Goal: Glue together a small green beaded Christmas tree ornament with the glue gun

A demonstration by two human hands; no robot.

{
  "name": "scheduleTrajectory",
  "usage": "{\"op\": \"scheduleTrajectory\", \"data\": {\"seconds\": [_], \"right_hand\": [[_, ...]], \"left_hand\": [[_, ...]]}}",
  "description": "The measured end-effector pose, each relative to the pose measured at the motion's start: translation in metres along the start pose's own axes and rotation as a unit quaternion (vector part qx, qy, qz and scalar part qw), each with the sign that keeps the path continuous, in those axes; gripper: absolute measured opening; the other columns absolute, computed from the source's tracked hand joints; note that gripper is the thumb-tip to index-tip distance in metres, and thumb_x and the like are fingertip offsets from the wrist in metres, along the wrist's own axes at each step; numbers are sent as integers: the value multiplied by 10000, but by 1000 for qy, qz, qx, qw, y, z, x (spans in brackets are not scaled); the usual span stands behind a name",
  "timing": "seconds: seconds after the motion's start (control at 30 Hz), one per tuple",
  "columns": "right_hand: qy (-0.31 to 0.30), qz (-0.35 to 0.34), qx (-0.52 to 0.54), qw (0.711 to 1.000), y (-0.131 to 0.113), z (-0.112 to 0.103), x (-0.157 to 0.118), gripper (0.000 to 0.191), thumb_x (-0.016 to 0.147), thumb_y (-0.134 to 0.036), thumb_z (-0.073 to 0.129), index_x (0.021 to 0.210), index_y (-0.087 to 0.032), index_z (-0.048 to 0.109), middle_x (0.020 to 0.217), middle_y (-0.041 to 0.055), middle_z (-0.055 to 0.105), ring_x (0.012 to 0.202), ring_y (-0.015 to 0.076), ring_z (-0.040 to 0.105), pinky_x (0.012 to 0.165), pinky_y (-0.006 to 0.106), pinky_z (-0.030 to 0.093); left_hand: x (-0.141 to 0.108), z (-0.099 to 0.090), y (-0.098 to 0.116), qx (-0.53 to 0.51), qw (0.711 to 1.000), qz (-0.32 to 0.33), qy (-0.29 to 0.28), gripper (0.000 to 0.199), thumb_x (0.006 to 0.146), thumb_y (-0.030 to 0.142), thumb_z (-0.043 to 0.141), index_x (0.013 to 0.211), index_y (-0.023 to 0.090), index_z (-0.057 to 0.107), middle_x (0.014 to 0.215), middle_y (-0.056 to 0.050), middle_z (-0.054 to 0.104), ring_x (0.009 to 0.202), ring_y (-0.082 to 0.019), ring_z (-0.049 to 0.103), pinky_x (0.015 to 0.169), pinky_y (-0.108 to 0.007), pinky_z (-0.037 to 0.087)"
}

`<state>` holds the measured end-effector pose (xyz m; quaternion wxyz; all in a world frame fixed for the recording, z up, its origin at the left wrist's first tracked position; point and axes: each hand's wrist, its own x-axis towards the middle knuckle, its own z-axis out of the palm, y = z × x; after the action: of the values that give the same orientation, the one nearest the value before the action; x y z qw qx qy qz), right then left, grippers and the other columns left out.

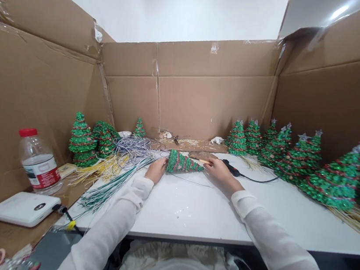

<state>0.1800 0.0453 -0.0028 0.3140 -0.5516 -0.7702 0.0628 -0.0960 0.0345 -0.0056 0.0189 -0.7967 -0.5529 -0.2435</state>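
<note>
A small green tree with red garland (pixel 183 163) lies on its side above the white table, its base to the left and its tip to the right. My left hand (pixel 156 170) is closed on the tree's base. At the tip, my right hand (pixel 219 172) is closed around a thin tan stick (pixel 204 161), whose end reaches over the tree. A thin dark green wire (pixel 190 180) trails below the tree. Just past my right hand lies a black tool with a cord (pixel 231 168).
Finished trees (pixel 333 181) line the right side; more trees (pixel 81 139) stand at the left. Bundles of green wires (pixel 113 188) and a purple-white wire tangle (pixel 133 146) lie left. A bottle (pixel 41 165) and white power bank (pixel 24 209) sit far left. Cardboard walls (pixel 205 94) surround the table.
</note>
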Motion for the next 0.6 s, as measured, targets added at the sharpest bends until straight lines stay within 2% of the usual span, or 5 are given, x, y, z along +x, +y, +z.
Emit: {"op": "scheduleTrajectory", "data": {"seconds": [0.23,0.47,0.6], "right_hand": [[-36,-4,16,999,3,-3,0,104,726,-240,534,681,-160,583,649,32,590,573,142,516,513,235,310],[-9,7,6,1000,-2,1,1,113,741,-221,527,669,-157,585,643,34,585,602,147,517,519,236,296],[12,4,15,1000,-2,6,1,95,740,-207,528,675,-160,577,647,34,587,605,145,519,520,235,295]], "left_hand": [[-2,-3,2,13,999,-30,12,229,881,218,346,937,172,564,917,-86,639,863,-207,583,698,-274,390],[-2,-4,4,42,996,-80,15,227,884,242,345,899,172,561,900,-91,641,827,-194,582,672,-272,372],[-1,-2,3,37,997,-71,13,220,883,221,335,894,165,548,880,-85,629,819,-192,575,688,-279,381]]}}
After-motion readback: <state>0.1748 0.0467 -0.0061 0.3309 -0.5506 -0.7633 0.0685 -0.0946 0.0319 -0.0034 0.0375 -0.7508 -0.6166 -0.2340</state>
